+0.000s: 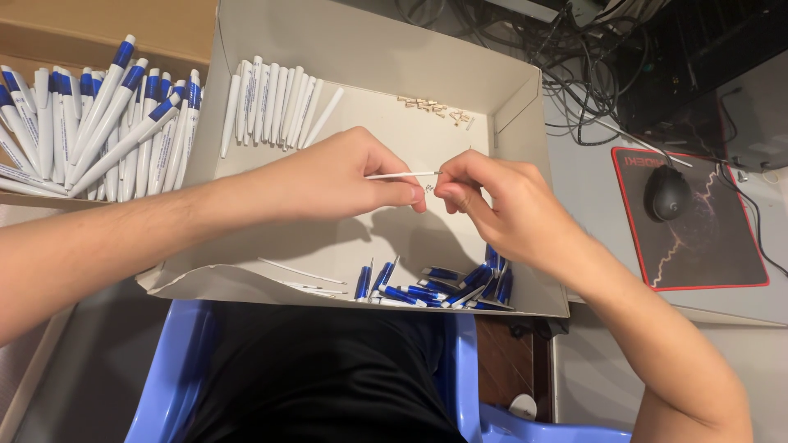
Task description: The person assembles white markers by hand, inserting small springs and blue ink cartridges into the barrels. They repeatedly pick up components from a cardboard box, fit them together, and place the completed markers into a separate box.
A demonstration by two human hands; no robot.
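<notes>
My left hand (341, 176) is pinched shut on a thin white pen refill (402, 175), thumb and forefinger clamped around its near end so that it sticks out level toward my right hand (492, 205). The right hand's fingertips are closed together at the refill's far tip, holding something too small for me to make out (possibly a tiny spring, but I cannot tell). Both hands hover over the white cardboard box (369, 49) resting on my lap. Beyond my left hand, a row of white pen barrels (275, 102) lies side by side on the box floor; beyond my right hand sits a scatter of small tan parts (431, 107). Below my right hand, near the box's front edge, lies a heap of blue pen pieces (443, 287), and below my left hand a few loose white refills (300, 275). Far to the left of my left hand, finished blue-and-white pens (98, 123) are stacked in a brown box. To the right of my right hand, a black mouse (666, 193) rests on a mat on the tabletop.
</notes>
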